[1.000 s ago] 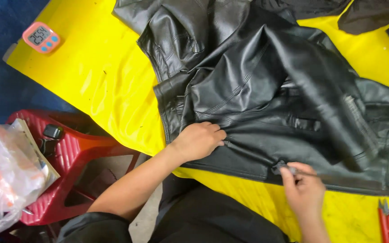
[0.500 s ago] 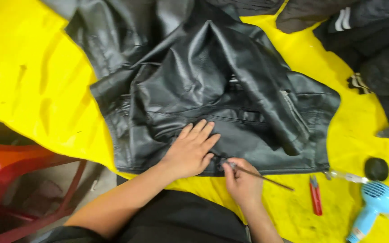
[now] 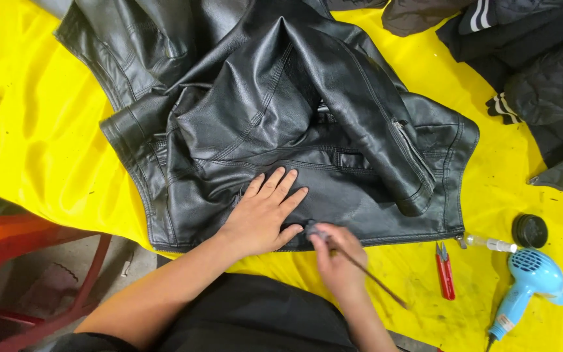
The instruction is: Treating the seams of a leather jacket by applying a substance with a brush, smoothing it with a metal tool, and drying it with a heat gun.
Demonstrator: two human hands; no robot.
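A black leather jacket (image 3: 281, 124) lies spread on a yellow table cover (image 3: 27, 130). The left hand (image 3: 262, 215) presses flat and open on the lower panel near the hem, as it did half a second earlier. The right hand (image 3: 335, 255), closed around a thin brush (image 3: 360, 267), has shifted slightly along the hem, its tip touching the leather just beside the left thumb. Red snips (image 3: 444, 270) and a blue hair dryer (image 3: 529, 283) lie to the right, untouched.
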